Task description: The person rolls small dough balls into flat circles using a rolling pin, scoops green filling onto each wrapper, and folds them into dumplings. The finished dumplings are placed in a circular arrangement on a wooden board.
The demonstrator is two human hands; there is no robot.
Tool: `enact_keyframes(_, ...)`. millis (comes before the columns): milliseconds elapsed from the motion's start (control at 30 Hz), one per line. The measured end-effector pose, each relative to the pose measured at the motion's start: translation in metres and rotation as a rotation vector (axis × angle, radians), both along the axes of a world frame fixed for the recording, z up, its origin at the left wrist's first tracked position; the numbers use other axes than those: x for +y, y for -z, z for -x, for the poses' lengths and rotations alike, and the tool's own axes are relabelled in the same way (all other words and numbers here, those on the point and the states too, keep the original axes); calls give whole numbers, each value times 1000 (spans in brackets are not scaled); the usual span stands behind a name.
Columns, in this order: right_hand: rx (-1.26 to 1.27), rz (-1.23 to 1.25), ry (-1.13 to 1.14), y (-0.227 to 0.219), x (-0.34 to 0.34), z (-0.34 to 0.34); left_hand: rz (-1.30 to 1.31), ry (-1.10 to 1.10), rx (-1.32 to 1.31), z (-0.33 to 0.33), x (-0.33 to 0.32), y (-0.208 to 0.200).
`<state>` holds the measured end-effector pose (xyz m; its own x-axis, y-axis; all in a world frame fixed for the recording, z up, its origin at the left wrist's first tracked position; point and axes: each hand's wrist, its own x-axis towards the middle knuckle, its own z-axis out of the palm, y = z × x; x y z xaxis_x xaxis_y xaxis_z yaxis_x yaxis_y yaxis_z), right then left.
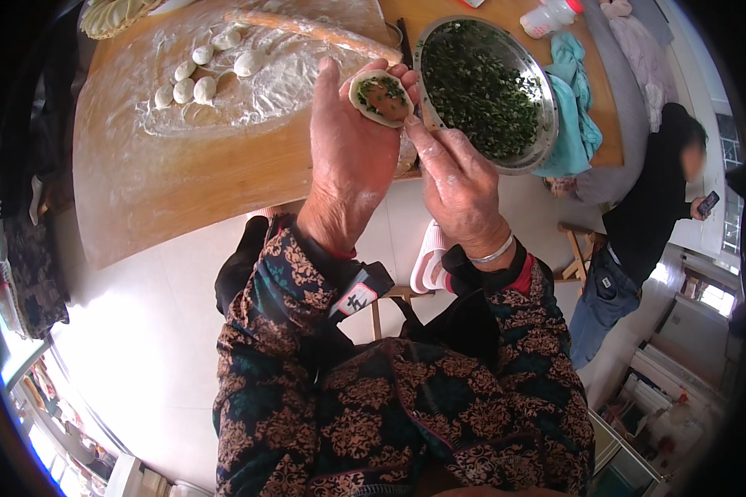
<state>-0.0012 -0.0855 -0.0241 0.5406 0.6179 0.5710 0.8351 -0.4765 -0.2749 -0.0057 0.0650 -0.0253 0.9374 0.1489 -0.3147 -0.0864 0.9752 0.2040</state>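
A round dumpling wrapper (357, 91) with chopped green filling (380, 85) lies across the fingers of my left hand (354, 145), palm up and thumb stretched out. My right hand (460, 184) is closed beside it, fingertips at the wrapper's near right edge. It seems to pinch a flat brown spatula (394, 104) that presses on the filling; its handle is hidden by my fingers. Just right of the wrapper stands a large metal bowl (547, 132) of chopped greens (485, 91). Several floured dough balls (205, 89) rest on the board at left.
A rolling pin (315, 29) lies across the floured board (141, 178). Beside the bowl are a turquoise cloth (574, 108) and a red-lidded jar (549, 18). A woven tray (112, 16) sits far left. At right a person (646, 207) holds a phone, near a wooden stool (576, 248).
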Motion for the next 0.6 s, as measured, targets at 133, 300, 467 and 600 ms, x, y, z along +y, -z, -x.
enact_keyframes(133, -69, 123, -18, 11, 0, -1, -35, -21, 40, -2, 2, 1)
enact_keyframes(300, -11, 125, -29, 12, -3, -2, -8, -2, 58, -5, 5, 4)
enact_keyframes(467, 11, -55, -24, -6, -14, -3, -21, -35, -61, -11, 14, 2)
enact_keyframes(600, 91, -62, 234, -21, -34, -16, 11, -4, -43, -10, 14, -4)
